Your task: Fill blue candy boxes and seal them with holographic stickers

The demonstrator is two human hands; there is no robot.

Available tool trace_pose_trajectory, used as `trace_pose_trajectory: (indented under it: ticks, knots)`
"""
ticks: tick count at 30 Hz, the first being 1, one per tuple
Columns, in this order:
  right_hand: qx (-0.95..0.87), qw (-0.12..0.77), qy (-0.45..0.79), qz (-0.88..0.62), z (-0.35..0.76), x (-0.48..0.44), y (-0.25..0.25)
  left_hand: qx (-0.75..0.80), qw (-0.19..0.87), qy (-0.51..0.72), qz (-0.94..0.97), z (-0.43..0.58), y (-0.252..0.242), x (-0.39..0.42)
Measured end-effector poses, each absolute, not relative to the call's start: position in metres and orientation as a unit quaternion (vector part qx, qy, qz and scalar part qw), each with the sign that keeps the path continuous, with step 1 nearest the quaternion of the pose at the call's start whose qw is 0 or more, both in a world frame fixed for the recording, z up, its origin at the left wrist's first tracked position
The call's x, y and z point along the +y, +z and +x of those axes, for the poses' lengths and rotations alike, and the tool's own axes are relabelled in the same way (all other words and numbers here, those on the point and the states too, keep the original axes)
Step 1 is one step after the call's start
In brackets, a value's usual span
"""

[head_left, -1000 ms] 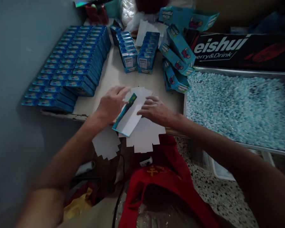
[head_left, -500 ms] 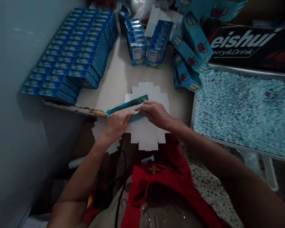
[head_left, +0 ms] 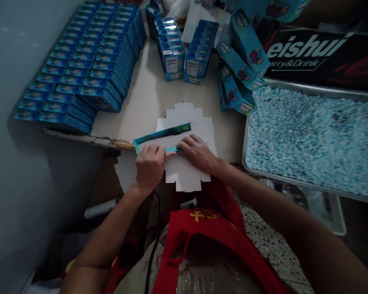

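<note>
A flat carton blank, blue-green on one face and white on the other, lies folded on a stack of white die-cut blanks at the table's front edge. My left hand presses on the blank's left half with curled fingers. My right hand pinches and presses its right half. Both hands touch the same blank along its fold.
Rows of closed blue boxes fill the table's left side. Two more short rows stand at the back centre, with larger blue cartons piled beside them. A metal tray of pale blue candies sits at right. A red apron hangs below.
The blank was standing half open under my hands; now it is folded flat into a narrow strip. Both hands have drawn closer to the table's front edge and press it down.
</note>
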State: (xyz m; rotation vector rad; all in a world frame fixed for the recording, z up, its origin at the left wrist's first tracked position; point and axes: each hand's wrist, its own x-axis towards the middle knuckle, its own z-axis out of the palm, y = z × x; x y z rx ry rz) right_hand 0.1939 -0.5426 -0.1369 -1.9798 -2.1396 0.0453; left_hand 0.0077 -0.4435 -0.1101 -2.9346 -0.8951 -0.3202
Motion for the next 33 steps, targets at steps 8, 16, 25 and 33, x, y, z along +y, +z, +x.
trace_pose_trajectory:
  ticks: [8,16,25,33]
  knots:
    - [-0.698,0.074,0.050,-0.710,0.191,-0.524,-0.128,-0.328,0.001,-0.018,-0.945,0.010,-0.119,-0.446]
    - [-0.644,0.105,0.290,-0.700,0.209,-0.519,-0.111,-0.282,-0.003,-0.009,-0.959,0.001,-0.112,-0.438]
    - [-0.671,0.120,0.037,-0.730,0.247,-0.503,-0.086,-0.149,-0.026,0.041,-0.988,0.008,-0.109,-0.432]
    - [-0.715,0.022,0.132,-0.687,0.249,-0.474,-0.082,-0.131,-0.090,0.085,-0.984,0.013,-0.094,-0.418]
